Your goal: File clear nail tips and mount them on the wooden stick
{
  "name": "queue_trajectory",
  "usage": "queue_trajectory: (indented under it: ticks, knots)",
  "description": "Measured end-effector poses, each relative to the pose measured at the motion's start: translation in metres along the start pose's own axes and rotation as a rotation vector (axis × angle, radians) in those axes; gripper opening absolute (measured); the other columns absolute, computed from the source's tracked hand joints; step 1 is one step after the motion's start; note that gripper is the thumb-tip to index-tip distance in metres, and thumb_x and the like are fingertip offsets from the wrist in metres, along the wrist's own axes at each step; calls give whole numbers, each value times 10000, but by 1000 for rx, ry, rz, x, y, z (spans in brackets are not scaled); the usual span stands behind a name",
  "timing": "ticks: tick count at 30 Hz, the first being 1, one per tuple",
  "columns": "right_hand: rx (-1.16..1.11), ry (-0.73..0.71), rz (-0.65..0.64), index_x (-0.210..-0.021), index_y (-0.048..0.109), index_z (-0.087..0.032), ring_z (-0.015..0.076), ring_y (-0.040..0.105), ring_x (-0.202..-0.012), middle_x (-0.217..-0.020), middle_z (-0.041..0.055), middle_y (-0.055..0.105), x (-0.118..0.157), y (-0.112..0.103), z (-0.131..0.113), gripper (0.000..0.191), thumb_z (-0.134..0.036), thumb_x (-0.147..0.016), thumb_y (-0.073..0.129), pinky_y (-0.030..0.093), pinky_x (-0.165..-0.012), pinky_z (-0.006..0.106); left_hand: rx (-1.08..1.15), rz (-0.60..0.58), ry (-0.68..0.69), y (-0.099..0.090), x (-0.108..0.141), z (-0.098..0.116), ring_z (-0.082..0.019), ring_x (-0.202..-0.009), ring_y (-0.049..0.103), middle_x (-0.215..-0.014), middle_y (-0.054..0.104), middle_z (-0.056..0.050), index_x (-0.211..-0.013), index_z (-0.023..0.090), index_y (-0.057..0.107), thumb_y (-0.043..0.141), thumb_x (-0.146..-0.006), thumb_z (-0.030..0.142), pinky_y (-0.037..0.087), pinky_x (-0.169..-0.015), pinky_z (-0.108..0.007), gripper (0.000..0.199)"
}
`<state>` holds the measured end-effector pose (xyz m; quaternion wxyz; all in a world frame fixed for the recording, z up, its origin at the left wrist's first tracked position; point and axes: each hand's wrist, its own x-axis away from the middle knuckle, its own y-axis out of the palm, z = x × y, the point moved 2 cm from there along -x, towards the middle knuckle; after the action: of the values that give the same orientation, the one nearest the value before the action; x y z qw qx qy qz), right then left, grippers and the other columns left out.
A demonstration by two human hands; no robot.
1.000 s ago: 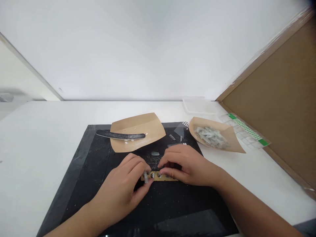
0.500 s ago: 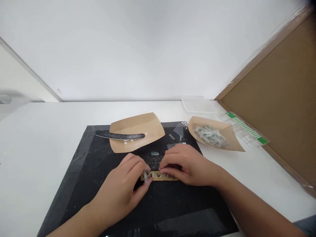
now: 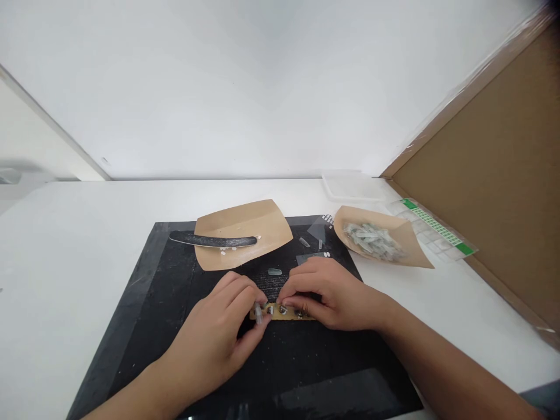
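Note:
A narrow tan strip (image 3: 287, 314) with a row of small dark round mounts lies on the black mat (image 3: 245, 361). My left hand (image 3: 231, 318) is closed around the strip's left end, thumb in front and fingers behind. A clear nail tip (image 3: 258, 313) shows between them, standing over that end. My right hand (image 3: 326, 291) reaches over the strip's right part, thumb and index finger drawn together just above a middle mount. Whatever they pinch is too small or hidden to make out. Behind the strip lies a loose nail tip (image 3: 275, 272).
A dark nail file (image 3: 212, 240) rests across a brown paper tray (image 3: 245, 219) with white bits. To the right, another paper tray (image 3: 415, 251) holds many nail tips (image 3: 374, 240). Clear sheets with white tabs (image 3: 327, 219), a green-labelled clear case (image 3: 437, 227) and a clear lid (image 3: 354, 185) lie around.
My right hand has shifted slightly left along the strip, its fingertips edging over the middle mount. More white tabs show behind its knuckles. My left hand looks still.

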<state>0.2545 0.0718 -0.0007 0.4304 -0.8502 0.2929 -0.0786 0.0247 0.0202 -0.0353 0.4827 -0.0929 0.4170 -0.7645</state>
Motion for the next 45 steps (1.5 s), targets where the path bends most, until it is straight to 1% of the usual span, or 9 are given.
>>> queue_trajectory:
  ticks: [9, 15, 20, 27, 30, 33, 36, 40, 45]
  knots:
    - [-55, 13, 7, -1040, 764, -199, 146, 677, -825, -939, 34, 760, 0, 1, 5, 204, -300, -1060, 588, 467, -763, 274, 5, -7, -6, 2, 2, -1, -226, -990, 556, -1020, 628, -44, -1080, 227, 574, 594, -1006, 167, 499, -810, -357, 98]
    - [17, 61, 4, -965, 723, -187, 140, 600, -773, -877, 24, 676, 0, -1, 1, 163, -269, -1031, 598, 414, -695, 261, 9, -14, 0, 0, 3, 0, -227, -1000, 558, -1026, 629, -44, -1070, 231, 571, 606, -1002, 174, 503, -819, -354, 96]
    - [-3, 83, -32, -970, 687, -196, 135, 624, -777, -867, -4, 713, 1, 3, 3, 115, -266, -1023, 612, 414, -737, 267, 12, -29, 3, 1, 4, 0, -228, -1008, 554, -1045, 627, -42, -1072, 233, 566, 613, -999, 176, 504, -820, -355, 104]
    - [-18, 83, -26, -946, 672, -184, 131, 605, -780, -851, -2, 695, 1, -1, 2, 185, -279, -1052, 552, 428, -744, 266, 12, -29, 0, 1, 3, 0, -226, -1008, 553, -1040, 627, -39, -1058, 229, 564, 615, -999, 180, 505, -817, -357, 92]
    - [-66, 110, -28, -974, 694, -186, 121, 580, -738, -821, -12, 656, 4, -10, 0, 173, -342, -1014, 634, 434, -694, 255, 11, -31, -3, 1, 2, 0, -228, -1003, 556, -1032, 628, -39, -1047, 228, 566, 615, -1000, 186, 503, -809, -357, 79]
    - [-101, 149, -67, -1015, 715, -193, 118, 578, -741, -867, -15, 654, 8, -17, -1, 236, -379, -892, 793, 451, -674, 247, 13, -30, -2, 1, 2, 0, -228, -994, 557, -1017, 628, -39, -1037, 228, 569, 612, -1001, 185, 501, -807, -357, 70]
    - [-85, 181, -113, -980, 730, -202, 117, 587, -757, -897, -17, 667, 9, -17, 0, 203, -303, -839, 835, 463, -685, 248, 10, -27, 2, 1, 2, 0, -229, -1001, 559, -1021, 631, -44, -1041, 226, 573, 612, -1001, 183, 502, -811, -354, 70]
    - [-95, 185, -134, -948, 731, -206, 107, 600, -758, -884, -24, 664, 8, -13, 0, 94, -185, -862, 764, 470, -687, 235, 2, -20, 11, 1, 2, 0, -230, -1004, 562, -1025, 633, -50, -1042, 224, 577, 609, -1005, 191, 508, -816, -352, 59]
    - [-82, 178, -134, -943, 702, -200, 97, 598, -762, -887, -28, 661, 6, -11, -8, 150, -81, -852, 688, 455, -695, 219, 12, -28, -4, 2, 1, 0, -225, -1004, 558, -1024, 631, -46, -1042, 225, 569, 612, -1000, 179, 510, -818, -348, 76]
